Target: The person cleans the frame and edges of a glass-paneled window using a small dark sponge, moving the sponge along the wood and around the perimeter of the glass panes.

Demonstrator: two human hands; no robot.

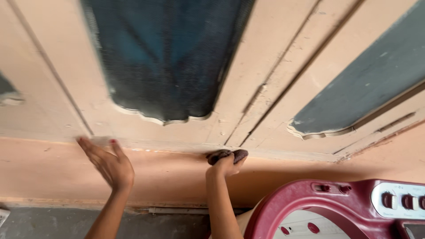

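My left hand is spread flat against a peach-coloured wall ledge, fingers apart, holding nothing. My right hand is closed around a small dark brownish cloth and presses it against the ledge's upper edge, just below a peach door frame. Above both hands is a panel with dark blue mesh in a scalloped frame.
A maroon and white washing machine top with knobs sits at the lower right, close to my right forearm. A second grey-blue panel is at the upper right. Grey floor shows at the lower left.
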